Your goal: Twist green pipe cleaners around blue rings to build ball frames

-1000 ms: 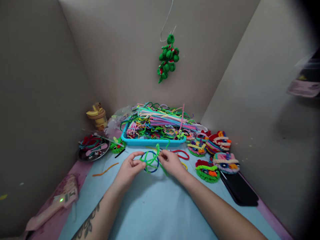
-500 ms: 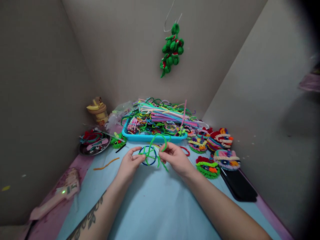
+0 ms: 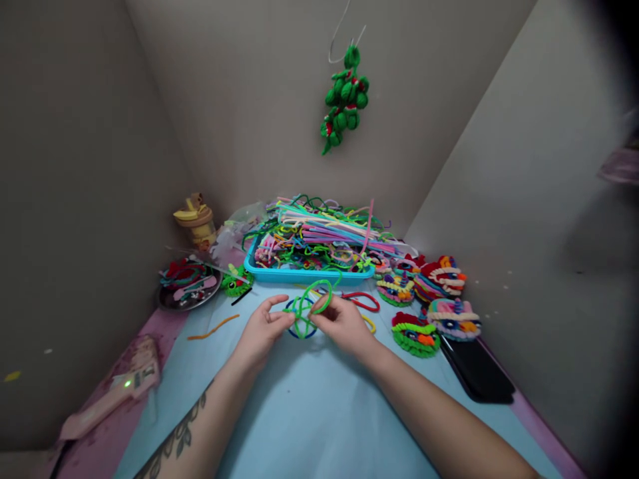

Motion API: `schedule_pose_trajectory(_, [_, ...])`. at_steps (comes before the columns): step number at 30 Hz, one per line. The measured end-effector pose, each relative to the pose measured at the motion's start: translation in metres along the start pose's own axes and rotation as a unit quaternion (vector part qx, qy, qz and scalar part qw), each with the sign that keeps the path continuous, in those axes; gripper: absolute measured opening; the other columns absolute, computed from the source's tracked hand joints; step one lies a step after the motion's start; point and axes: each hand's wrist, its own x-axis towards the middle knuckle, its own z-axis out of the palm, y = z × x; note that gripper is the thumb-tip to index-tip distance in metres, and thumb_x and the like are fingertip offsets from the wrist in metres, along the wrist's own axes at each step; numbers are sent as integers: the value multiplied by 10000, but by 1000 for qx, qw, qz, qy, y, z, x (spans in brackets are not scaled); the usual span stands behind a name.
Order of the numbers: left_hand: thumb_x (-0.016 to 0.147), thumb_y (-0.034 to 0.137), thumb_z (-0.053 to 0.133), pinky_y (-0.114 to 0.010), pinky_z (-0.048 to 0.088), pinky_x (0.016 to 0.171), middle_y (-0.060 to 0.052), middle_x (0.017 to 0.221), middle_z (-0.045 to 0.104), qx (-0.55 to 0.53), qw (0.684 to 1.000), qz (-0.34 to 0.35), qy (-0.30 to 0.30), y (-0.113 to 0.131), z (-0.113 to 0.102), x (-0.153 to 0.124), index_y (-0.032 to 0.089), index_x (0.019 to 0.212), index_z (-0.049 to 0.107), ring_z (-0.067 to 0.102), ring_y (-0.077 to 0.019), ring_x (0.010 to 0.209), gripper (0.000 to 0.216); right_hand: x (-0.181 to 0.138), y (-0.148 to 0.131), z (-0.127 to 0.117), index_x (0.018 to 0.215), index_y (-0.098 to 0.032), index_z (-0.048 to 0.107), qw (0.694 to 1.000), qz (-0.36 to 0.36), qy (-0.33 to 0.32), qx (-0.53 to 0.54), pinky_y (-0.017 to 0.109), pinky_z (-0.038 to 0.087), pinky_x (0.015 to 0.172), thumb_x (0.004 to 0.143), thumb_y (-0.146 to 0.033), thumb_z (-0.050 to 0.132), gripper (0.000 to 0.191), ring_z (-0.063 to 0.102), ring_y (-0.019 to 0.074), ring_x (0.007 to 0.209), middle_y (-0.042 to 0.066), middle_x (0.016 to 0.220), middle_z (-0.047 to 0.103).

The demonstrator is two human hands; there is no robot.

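My left hand (image 3: 260,331) pinches the left side of a blue pipe cleaner ring (image 3: 302,336) between thumb and index finger. Green strands cross inside that ring. From the right, my right hand (image 3: 344,326) pinches a bright green pipe cleaner (image 3: 319,285), which curls in a loop above the ring. Its fingertips are close against the ring's right side; whether they touch it is hard to tell. Scissors with red handles (image 3: 368,301) lie just behind my right hand, with a yellow curved piece (image 3: 369,324) beside it.
A blue tray (image 3: 309,274) heaped with pipe cleaners stands at the back. Finished colourful pieces (image 3: 414,334) and a black phone-like slab (image 3: 479,372) are on the right. At left lie a glue gun (image 3: 114,396), a metal dish (image 3: 184,305) and an orange pipe cleaner (image 3: 214,328).
My right hand has moved slightly lower, and its green strand now forms a rounder loop over the ring. The ring has shifted a little right and down. More of the red handles shows.
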Motion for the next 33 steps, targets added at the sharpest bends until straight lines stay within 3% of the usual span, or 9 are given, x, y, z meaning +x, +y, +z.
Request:
schedule_pose_trajectory(5, [645, 330, 737, -175, 162, 400, 60, 563, 535, -2, 1000, 9, 5, -1, -1, 1, 140, 1137, 459, 287, -21, 401, 596, -1, -6, 6, 754, -193, 493, 987, 118, -68, 82, 198, 376, 367, 692, -270, 607, 151, 486, 94, 363, -78, 494, 484])
schedule_pose_trajectory(10, [644, 320, 736, -170, 173, 398, 69, 544, 519, -16, 999, 30, 31, -2, -2, 3, 143, 1101, 472, 286, -20, 397, 557, -3, -8, 8, 820, -203, 460, 974, 140, -118, 133, 152, 286, 325, 699, -209, 589, 177, 463, 74, 314, -109, 438, 452])
schedule_pose_trajectory(13, [648, 309, 732, -165, 178, 403, 67, 546, 526, -29, 998, 32, 37, -5, -1, 3, 144, 1086, 474, 286, -19, 401, 534, -5, -5, 10, 948, -215, 454, 967, 137, -115, 179, 150, 341, 356, 638, -141, 637, 368, 494, 44, 369, -69, 678, 555])
schedule_pose_trajectory(16, [655, 313, 726, -159, 203, 410, 60, 572, 549, -40, 997, 33, 57, -9, 1, 4, 151, 1067, 482, 314, -20, 411, 505, -6, 0, 12, 1099, -258, 414, 962, 115, -113, 221, 163, 407, 420, 596, -116, 700, 595, 531, 18, 444, -19, 961, 529])
schedule_pose_trajectory(20, [651, 321, 726, -155, 256, 432, 53, 602, 587, -32, 995, 44, 86, -13, 4, 4, 165, 1029, 488, 372, -26, 427, 474, -5, 5, 16, 1211, -286, 333, 954, 126, -96, 256, 167, 405, 416, 559, -191, 784, 798, 545, 23, 459, -7, 988, 494])
schedule_pose_trajectory(26, [622, 309, 741, -179, 379, 559, 46, 615, 623, -3, 992, 92, 83, -13, 9, 1, 180, 984, 480, 521, -72, 537, 464, -4, -2, 18, 1124, -220, 368, 945, 162, -38, 283, 183, 406, 419, 601, -292, 760, 657, 636, 127, 551, -17, 819, 574])
schedule_pose_trajectory(33, [633, 314, 732, -166, 339, 509, 61, 595, 601, 8, 988, 106, 112, -7, 11, -1, 195, 971, 497, 479, -54, 490, 429, -3, -7, 19, 1068, -244, 390, 946, 138, 33, 291, 199, 453, 496, 551, -194, 736, 624, 622, 91, 534, -59, 807, 554])
